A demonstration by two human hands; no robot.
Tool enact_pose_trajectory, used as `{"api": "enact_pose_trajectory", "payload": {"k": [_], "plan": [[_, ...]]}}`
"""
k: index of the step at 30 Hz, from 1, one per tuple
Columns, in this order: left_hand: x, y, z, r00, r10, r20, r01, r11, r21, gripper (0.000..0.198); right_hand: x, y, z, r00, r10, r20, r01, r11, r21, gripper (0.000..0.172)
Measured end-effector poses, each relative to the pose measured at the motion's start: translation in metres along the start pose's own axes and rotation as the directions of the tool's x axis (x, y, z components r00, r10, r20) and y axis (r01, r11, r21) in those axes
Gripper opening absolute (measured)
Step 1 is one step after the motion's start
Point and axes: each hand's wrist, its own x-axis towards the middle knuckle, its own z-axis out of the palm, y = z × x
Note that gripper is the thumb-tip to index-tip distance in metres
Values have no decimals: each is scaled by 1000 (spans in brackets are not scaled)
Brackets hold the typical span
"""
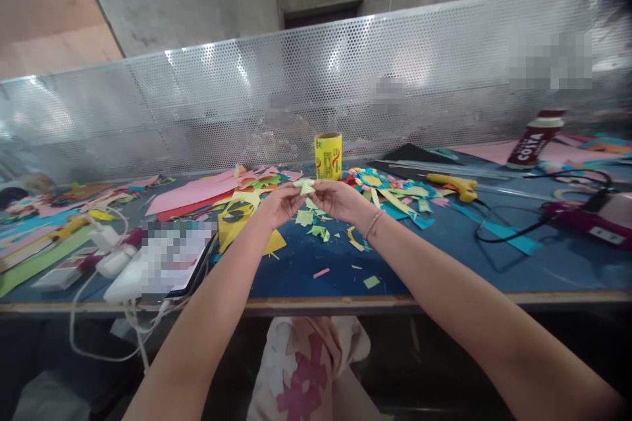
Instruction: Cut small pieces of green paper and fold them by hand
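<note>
Between the fingertips of both hands is a small pale green piece of paper [305, 185], held above the blue table [296, 276]. My left hand [284, 204] pinches its left side, and my right hand [340, 200] pinches its right side. Just below the hands lie light green paper scraps [305, 217] and a crumpled green cutting [320, 233]. A yellow cylinder with printed labels [328, 156] stands upright right behind the hands. Beside my left forearm is a yellow paper piece with dark marks [237, 223].
Pink paper sheets [197, 192] and paper cuttings [395, 187] lie on both sides. At right are a yellow glue gun [457, 187], its black cable and a dark red bottle [536, 138]. A phone [192, 263] with white cables lies left. A perforated metal screen [222, 99] closes the back.
</note>
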Motion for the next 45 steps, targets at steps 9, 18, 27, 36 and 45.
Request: {"api": "enact_pose_trajectory", "payload": {"k": [9, 18, 27, 36, 45], "plan": [[-2, -2, 4, 1000, 2, -5, -2, 996, -93, 13, -2, 3, 0, 989, -84, 119, 96, 989, -108, 17], [-4, 0, 6, 1000, -13, -5, 13, 996, -91, 15, -1, 6, 1, 987, -136, 88, 149, 976, -159, 20], [-9, -4, 13, 998, -44, -40, 44, 999, 12, 12, 1, 12, 6, 966, -253, 48, 258, 952, -165, 12], [-8, -4, 14, 997, -43, -58, 42, 999, -15, 12, -1, 9, 5, 972, -235, 28, 236, 956, -172, 9], [-10, -7, 18, 945, 326, 40, -324, 908, 267, 31, -1, 7, 3, 977, -209, 38, 212, 972, -100, 8]]}}
